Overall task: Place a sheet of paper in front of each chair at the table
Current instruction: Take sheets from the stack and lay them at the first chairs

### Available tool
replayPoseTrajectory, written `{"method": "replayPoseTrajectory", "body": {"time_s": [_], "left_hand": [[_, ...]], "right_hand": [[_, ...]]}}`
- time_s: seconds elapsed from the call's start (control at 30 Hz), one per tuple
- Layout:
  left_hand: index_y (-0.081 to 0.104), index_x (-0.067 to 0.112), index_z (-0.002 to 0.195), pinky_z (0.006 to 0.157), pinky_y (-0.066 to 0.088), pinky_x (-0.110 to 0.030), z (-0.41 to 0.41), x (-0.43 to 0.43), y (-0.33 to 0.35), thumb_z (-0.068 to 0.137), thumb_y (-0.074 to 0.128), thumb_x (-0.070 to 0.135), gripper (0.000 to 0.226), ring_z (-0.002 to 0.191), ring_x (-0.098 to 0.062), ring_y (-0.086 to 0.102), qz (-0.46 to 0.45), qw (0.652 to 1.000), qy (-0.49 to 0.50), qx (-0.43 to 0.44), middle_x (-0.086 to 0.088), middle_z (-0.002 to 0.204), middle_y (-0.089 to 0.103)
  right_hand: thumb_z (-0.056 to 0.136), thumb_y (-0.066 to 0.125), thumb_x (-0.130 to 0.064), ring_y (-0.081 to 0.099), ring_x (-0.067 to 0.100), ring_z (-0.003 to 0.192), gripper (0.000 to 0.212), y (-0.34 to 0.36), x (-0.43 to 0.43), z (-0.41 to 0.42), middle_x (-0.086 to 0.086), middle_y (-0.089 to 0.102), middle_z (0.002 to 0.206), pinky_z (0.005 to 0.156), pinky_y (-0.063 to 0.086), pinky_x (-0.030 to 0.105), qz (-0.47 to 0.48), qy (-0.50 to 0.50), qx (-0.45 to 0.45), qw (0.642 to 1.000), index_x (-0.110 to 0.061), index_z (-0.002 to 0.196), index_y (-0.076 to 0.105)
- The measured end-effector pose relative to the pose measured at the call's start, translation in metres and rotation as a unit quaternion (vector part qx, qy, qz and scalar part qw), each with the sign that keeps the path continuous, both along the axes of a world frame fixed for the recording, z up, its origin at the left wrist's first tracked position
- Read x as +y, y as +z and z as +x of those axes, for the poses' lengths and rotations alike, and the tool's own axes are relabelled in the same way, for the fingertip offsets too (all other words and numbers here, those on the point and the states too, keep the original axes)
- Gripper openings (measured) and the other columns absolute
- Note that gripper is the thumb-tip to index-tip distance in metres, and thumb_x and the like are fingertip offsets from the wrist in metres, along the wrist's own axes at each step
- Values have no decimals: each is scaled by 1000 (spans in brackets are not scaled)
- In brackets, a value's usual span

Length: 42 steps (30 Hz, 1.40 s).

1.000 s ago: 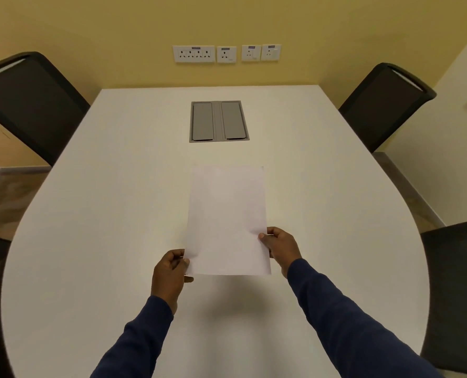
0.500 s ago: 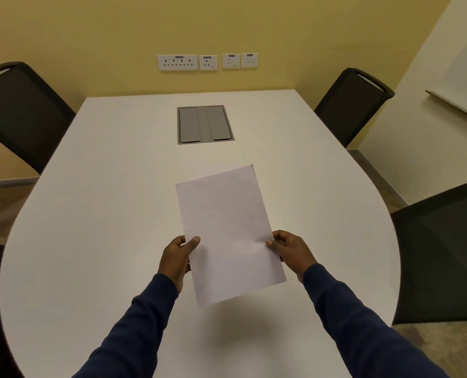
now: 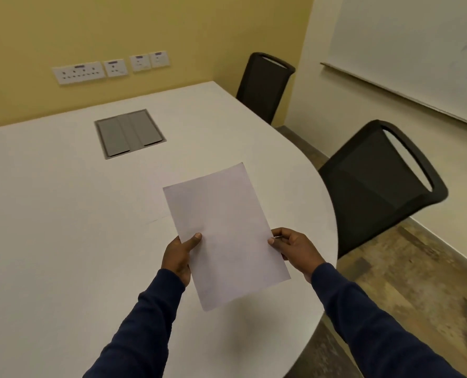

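Yellow wall (image 3: 117,28) at the back, whiteboard (image 3: 417,50) at two o'clock, and the big white table (image 3: 63,227) fills the left. Two black mesh chairs on the right side: the near chair (image 3: 376,184) at three o'clock, the far chair (image 3: 265,85) at one o'clock. A grey cable hatch (image 3: 130,133) sits flush in the tabletop. Held above the table's curved end, the sheet of paper (image 3: 224,236) has its long axis running from five to eleven o'clock, far edge pointing to eleven. The left hand (image 3: 179,255) pinches its left edge, thumb on top; the right hand (image 3: 295,249) pinches the right edge.
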<state>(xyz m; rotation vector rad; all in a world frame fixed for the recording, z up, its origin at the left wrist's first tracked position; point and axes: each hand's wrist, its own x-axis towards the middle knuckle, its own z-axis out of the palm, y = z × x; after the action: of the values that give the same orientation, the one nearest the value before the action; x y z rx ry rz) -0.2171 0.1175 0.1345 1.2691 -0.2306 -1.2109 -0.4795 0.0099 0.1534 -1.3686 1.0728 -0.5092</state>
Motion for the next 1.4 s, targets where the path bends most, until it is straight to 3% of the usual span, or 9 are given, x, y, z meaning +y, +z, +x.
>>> {"method": "replayPoseTrajectory", "body": {"time_s": [0.2, 0.33, 0.47, 0.57, 0.63, 0.8, 1.03, 1.17, 1.4], "left_hand": [[69, 16, 112, 68, 58, -36, -68, -13, 23, 88, 69, 11, 25, 85, -23, 74, -22, 1000, 0, 6, -2, 101, 77], [66, 13, 122, 78, 56, -42, -132, -28, 40, 89, 69, 10, 33, 98, -30, 68, -40, 999, 15, 13, -7, 112, 74], [62, 12, 129, 87, 53, -46, -205, -46, 55, 90, 67, 9, 39, 107, -32, 65, -70, 997, 18, 35, -9, 124, 69], [60, 12, 131, 91, 52, -47, -260, -59, 67, 90, 65, 9, 42, 110, -32, 63, -100, 994, 9, 51, -10, 127, 67], [59, 12, 133, 94, 52, -49, -294, -68, 75, 91, 65, 9, 43, 113, -34, 62, -108, 992, 4, 58, -11, 128, 66], [60, 16, 130, 91, 52, -49, -359, -92, 90, 92, 64, 10, 39, 112, -34, 61, -118, 991, 1, 65, -9, 125, 67], [62, 16, 125, 80, 55, -41, -406, -138, 97, 93, 63, 11, 33, 106, -28, 65, -119, 991, -9, 62, -6, 121, 69], [66, 16, 118, 75, 56, -37, -421, -179, 98, 94, 62, 12, 24, 100, -26, 67, -121, 992, -15, 43, -6, 117, 71], [64, 13, 124, 81, 56, -40, -440, -283, 102, 95, 62, 14, 30, 101, -25, 67, -136, 990, -14, 18, -6, 117, 72]], "right_hand": [[91, 69, -32, 69, 16, 83, 17, 24, 13, -81, 1, 77, 99, 70, 53, 28, 23, -76, -47, 996, -25, 106, 73], [89, 70, -33, 71, 25, 92, 23, 38, 17, -146, 7, 76, 105, 77, 61, 38, 35, -107, -94, 989, -21, 108, 74], [86, 74, -40, 69, 19, 69, 26, 54, 21, -210, 7, 77, 93, 59, 55, 25, 27, -107, -127, 986, -22, 105, 75], [78, 79, -47, 67, 22, 65, 39, 62, 18, -253, 6, 76, 86, 68, 54, 37, 18, -128, -131, 983, -21, 106, 73], [79, 80, -45, 72, 25, 79, 35, 64, 14, -278, 4, 77, 93, 81, 59, 48, 2, -150, -127, 980, -23, 105, 72], [86, 76, -34, 70, 27, 98, 24, 67, -6, -329, 0, 77, 98, 89, 58, 51, -20, -210, -103, 972, -23, 107, 69], [90, 70, -29, 70, 22, 97, 13, 74, -57, -389, 1, 75, 103, 84, 60, 43, -41, -239, -110, 964, -29, 103, 68], [88, 73, -31, 71, 22, 88, 12, 77, -104, -422, 1, 76, 92, 68, 60, 32, -44, -260, -94, 960, -23, 97, 71], [88, 73, -33, 72, 19, 79, 18, 87, -229, -449, -1, 78, 83, 70, 59, 35, -78, -260, -80, 959, -16, 92, 74]]}}
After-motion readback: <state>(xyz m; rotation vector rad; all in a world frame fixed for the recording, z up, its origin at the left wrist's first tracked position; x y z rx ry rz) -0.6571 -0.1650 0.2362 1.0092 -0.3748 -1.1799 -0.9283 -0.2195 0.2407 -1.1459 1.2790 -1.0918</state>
